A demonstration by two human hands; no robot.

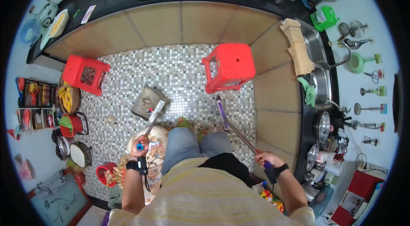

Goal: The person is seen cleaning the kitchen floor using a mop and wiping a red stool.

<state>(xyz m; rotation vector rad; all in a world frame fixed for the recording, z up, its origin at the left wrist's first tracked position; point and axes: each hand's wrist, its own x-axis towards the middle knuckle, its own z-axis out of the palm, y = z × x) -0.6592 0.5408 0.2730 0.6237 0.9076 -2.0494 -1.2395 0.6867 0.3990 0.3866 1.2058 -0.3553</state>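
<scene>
My left hand (140, 147) is closed around the blue-tipped handle of a metal dustpan (144, 102), which rests on the mosaic tile floor (179, 75). A small red and dark scrap (150, 110) lies in the pan. In my right hand (268, 158) is the long handle of a broom (221, 113) with a purple and white head. The broom head is on the floor in front of my right foot, below a red plastic stool (235, 62), and apart from the dustpan. The bristles are hard to make out.
Another red stool (84, 73) stands at the left by a wicker basket (77, 101) of yellow produce and a red bucket (74, 125). Cabinets (205, 24) run ahead and along the right. Beside my left leg are a patterned cloth-covered thing (155, 149) and a red bin (104, 173) with husks.
</scene>
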